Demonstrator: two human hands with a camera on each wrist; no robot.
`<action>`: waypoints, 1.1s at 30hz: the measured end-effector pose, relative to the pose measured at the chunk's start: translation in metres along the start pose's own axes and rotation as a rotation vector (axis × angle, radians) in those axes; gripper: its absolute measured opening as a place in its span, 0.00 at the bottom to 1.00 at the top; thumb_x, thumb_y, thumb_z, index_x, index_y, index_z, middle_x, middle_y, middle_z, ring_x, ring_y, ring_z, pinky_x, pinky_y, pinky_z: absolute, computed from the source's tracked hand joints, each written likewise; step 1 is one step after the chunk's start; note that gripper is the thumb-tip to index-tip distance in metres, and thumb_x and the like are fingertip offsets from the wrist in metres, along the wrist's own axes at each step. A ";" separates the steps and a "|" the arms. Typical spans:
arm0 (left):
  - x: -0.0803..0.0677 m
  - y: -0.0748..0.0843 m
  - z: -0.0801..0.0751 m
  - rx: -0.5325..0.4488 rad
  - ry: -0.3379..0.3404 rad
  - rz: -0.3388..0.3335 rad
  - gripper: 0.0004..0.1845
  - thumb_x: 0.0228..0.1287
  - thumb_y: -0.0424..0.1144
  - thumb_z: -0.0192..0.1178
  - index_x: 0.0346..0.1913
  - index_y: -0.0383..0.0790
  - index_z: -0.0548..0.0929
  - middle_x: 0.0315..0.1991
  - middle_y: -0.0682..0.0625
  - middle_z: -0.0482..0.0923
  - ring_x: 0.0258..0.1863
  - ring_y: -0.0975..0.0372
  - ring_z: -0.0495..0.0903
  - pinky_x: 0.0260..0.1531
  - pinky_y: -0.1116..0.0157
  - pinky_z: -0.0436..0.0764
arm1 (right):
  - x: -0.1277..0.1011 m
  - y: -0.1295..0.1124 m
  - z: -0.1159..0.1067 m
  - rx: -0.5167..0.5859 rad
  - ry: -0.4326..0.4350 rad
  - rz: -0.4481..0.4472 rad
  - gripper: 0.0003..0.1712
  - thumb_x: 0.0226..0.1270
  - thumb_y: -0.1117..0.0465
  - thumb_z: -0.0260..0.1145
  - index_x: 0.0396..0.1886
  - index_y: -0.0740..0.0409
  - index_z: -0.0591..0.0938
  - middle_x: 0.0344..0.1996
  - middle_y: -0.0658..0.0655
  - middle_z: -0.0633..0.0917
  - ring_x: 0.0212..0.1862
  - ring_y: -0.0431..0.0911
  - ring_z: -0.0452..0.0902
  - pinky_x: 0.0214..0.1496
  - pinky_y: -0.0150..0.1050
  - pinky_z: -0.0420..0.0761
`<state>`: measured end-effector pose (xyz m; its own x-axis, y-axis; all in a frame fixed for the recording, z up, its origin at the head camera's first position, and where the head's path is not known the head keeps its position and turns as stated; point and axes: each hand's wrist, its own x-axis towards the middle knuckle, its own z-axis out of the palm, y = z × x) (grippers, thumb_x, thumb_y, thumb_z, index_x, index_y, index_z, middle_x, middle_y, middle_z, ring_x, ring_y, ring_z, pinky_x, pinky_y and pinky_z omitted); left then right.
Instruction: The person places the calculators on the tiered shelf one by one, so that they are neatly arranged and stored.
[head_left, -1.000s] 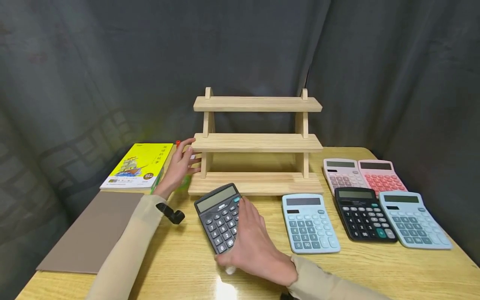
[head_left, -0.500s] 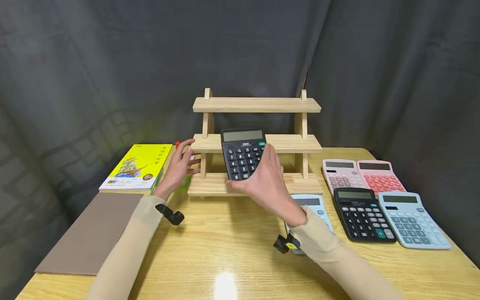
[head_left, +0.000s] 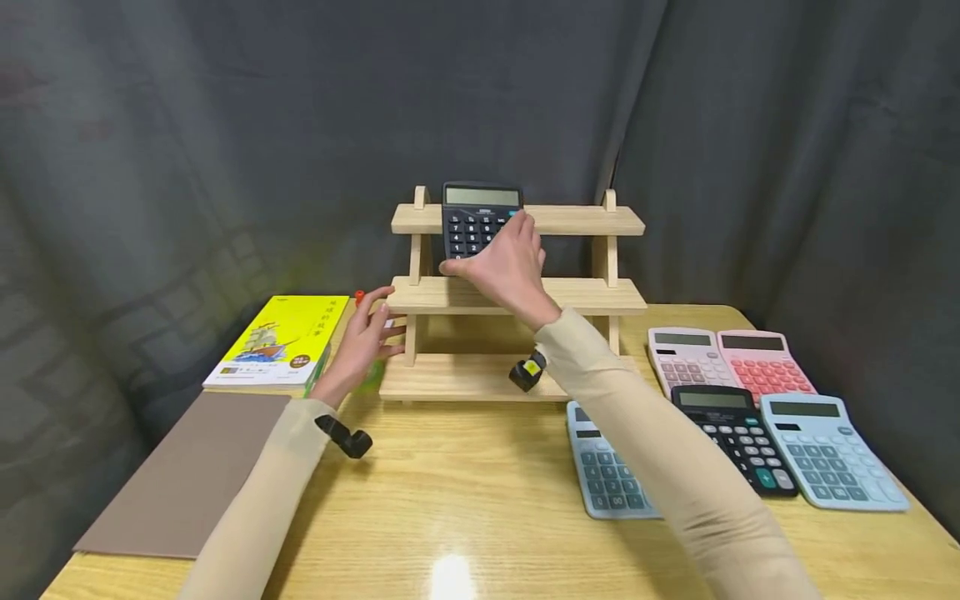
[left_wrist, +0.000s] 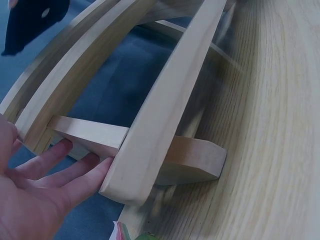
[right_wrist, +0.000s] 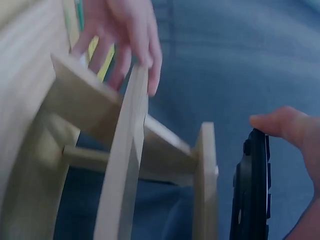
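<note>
Here, right hand fingers curled round black calculator.

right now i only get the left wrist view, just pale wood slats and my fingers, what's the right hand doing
Observer: The right hand holds a black desk calculator upright at the top shelf of the three-tier wooden rack.
Operator: is it resting on that shelf
Observer: It seems not: the calculator covers the shelf's front edge and its lower end sits in the hand, below that board.
Operator: anything lying under that arm
Observer: A light blue calculator lies flat on the yellow wooden table, partly under the right sleeve.
</note>
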<state>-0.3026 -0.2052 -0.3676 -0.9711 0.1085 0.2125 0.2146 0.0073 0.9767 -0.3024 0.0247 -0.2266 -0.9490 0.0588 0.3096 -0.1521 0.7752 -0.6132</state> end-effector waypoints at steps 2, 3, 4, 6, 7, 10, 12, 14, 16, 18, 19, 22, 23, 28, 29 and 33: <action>0.000 0.000 0.002 -0.006 -0.003 0.002 0.26 0.83 0.47 0.42 0.78 0.48 0.57 0.67 0.30 0.65 0.62 0.35 0.73 0.52 0.39 0.78 | 0.011 -0.003 0.003 -0.023 -0.003 0.004 0.82 0.42 0.32 0.80 0.79 0.72 0.43 0.78 0.68 0.51 0.77 0.58 0.47 0.77 0.51 0.54; 0.000 0.000 0.003 -0.008 -0.006 0.003 0.26 0.83 0.47 0.41 0.78 0.47 0.57 0.67 0.30 0.65 0.62 0.35 0.73 0.52 0.39 0.78 | 0.016 -0.004 0.004 -0.033 -0.005 0.008 0.82 0.42 0.32 0.80 0.79 0.72 0.43 0.78 0.68 0.51 0.78 0.58 0.47 0.77 0.50 0.53; 0.000 0.000 0.004 -0.010 -0.005 0.003 0.26 0.83 0.46 0.41 0.78 0.47 0.57 0.67 0.30 0.65 0.62 0.35 0.73 0.52 0.39 0.78 | 0.021 -0.006 0.005 -0.044 -0.008 0.015 0.82 0.42 0.31 0.80 0.79 0.72 0.43 0.78 0.68 0.51 0.78 0.57 0.46 0.77 0.49 0.53; 0.000 0.000 0.006 -0.013 -0.007 0.006 0.26 0.83 0.46 0.41 0.78 0.47 0.57 0.66 0.29 0.65 0.62 0.36 0.73 0.53 0.38 0.77 | 0.030 -0.008 0.007 -0.059 -0.015 0.027 0.82 0.43 0.31 0.79 0.79 0.71 0.42 0.78 0.67 0.50 0.78 0.56 0.45 0.78 0.48 0.52; 0.000 0.001 0.007 -0.014 -0.007 0.008 0.26 0.84 0.46 0.41 0.78 0.47 0.57 0.66 0.29 0.65 0.62 0.36 0.73 0.53 0.37 0.77 | 0.034 -0.010 0.007 -0.066 -0.017 0.031 0.81 0.43 0.31 0.79 0.79 0.71 0.42 0.78 0.67 0.52 0.77 0.56 0.46 0.78 0.47 0.52; 0.000 0.003 0.008 -0.008 0.000 0.012 0.26 0.84 0.46 0.41 0.78 0.47 0.57 0.65 0.29 0.65 0.61 0.36 0.74 0.53 0.37 0.76 | 0.044 -0.015 0.010 -0.075 -0.012 0.043 0.79 0.43 0.30 0.79 0.79 0.70 0.46 0.73 0.65 0.58 0.74 0.55 0.52 0.75 0.46 0.58; 0.001 0.004 0.009 -0.006 0.004 0.014 0.25 0.84 0.45 0.41 0.78 0.47 0.57 0.65 0.29 0.66 0.61 0.36 0.74 0.53 0.37 0.76 | 0.049 -0.019 0.012 -0.080 -0.009 0.055 0.76 0.44 0.30 0.79 0.77 0.70 0.49 0.70 0.64 0.61 0.71 0.54 0.56 0.73 0.46 0.61; 0.001 0.005 0.009 -0.007 0.006 0.011 0.25 0.84 0.45 0.41 0.78 0.47 0.58 0.65 0.29 0.66 0.61 0.36 0.74 0.53 0.37 0.76 | 0.053 -0.023 0.014 -0.098 -0.007 0.068 0.74 0.43 0.30 0.78 0.76 0.70 0.52 0.67 0.64 0.63 0.69 0.54 0.58 0.71 0.45 0.63; 0.000 0.004 0.010 -0.006 0.007 0.007 0.26 0.84 0.45 0.41 0.78 0.46 0.57 0.65 0.29 0.66 0.61 0.36 0.74 0.53 0.37 0.76 | 0.055 -0.027 0.018 -0.120 -0.012 0.080 0.74 0.43 0.30 0.78 0.76 0.69 0.53 0.66 0.63 0.64 0.68 0.54 0.59 0.71 0.45 0.63; 0.000 0.004 0.010 -0.006 0.008 0.003 0.26 0.84 0.45 0.41 0.78 0.46 0.57 0.65 0.29 0.65 0.62 0.36 0.73 0.54 0.37 0.76 | 0.058 -0.030 0.023 -0.141 -0.015 0.089 0.75 0.42 0.29 0.78 0.76 0.70 0.53 0.67 0.64 0.64 0.69 0.54 0.59 0.71 0.45 0.63; -0.001 0.004 0.011 -0.009 0.007 -0.002 0.26 0.84 0.45 0.41 0.78 0.46 0.57 0.65 0.28 0.65 0.62 0.36 0.73 0.54 0.36 0.76 | 0.059 -0.031 0.024 -0.152 -0.017 0.094 0.75 0.42 0.29 0.78 0.76 0.70 0.53 0.67 0.64 0.64 0.69 0.54 0.59 0.71 0.45 0.63; -0.001 0.003 0.014 -0.008 0.009 -0.009 0.25 0.84 0.44 0.41 0.78 0.47 0.57 0.66 0.29 0.65 0.63 0.36 0.72 0.54 0.37 0.76 | 0.060 -0.033 0.028 -0.179 -0.014 0.106 0.77 0.41 0.27 0.78 0.76 0.70 0.51 0.67 0.64 0.63 0.69 0.54 0.59 0.71 0.44 0.63; -0.001 0.003 0.015 -0.009 0.010 -0.011 0.25 0.84 0.44 0.41 0.78 0.48 0.57 0.66 0.29 0.65 0.62 0.35 0.72 0.54 0.37 0.76 | 0.060 -0.033 0.029 -0.185 -0.008 0.106 0.78 0.40 0.27 0.78 0.76 0.71 0.51 0.67 0.64 0.63 0.69 0.54 0.59 0.71 0.44 0.63; 0.002 0.003 0.018 -0.006 0.011 -0.009 0.24 0.84 0.45 0.41 0.77 0.48 0.59 0.66 0.30 0.64 0.62 0.36 0.73 0.53 0.37 0.77 | 0.060 -0.031 0.028 -0.186 -0.001 0.090 0.79 0.44 0.27 0.76 0.78 0.72 0.48 0.72 0.67 0.58 0.73 0.56 0.54 0.74 0.45 0.59; 0.002 0.003 0.019 -0.005 0.012 -0.008 0.24 0.84 0.45 0.41 0.77 0.49 0.59 0.67 0.30 0.64 0.62 0.36 0.73 0.53 0.37 0.77 | 0.060 -0.031 0.028 -0.188 -0.004 0.086 0.78 0.45 0.26 0.75 0.78 0.72 0.48 0.73 0.68 0.57 0.73 0.56 0.53 0.74 0.45 0.59; 0.003 0.003 0.020 0.002 0.009 -0.004 0.24 0.84 0.45 0.41 0.77 0.49 0.59 0.67 0.30 0.65 0.62 0.36 0.73 0.53 0.38 0.77 | 0.062 -0.030 0.028 -0.202 -0.019 0.070 0.77 0.46 0.25 0.74 0.78 0.71 0.48 0.72 0.67 0.58 0.73 0.56 0.54 0.75 0.45 0.59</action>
<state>-0.3031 -0.1849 -0.3643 -0.9730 0.0994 0.2085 0.2105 0.0098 0.9775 -0.3643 -0.0120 -0.2095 -0.9607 0.1063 0.2565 -0.0291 0.8801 -0.4739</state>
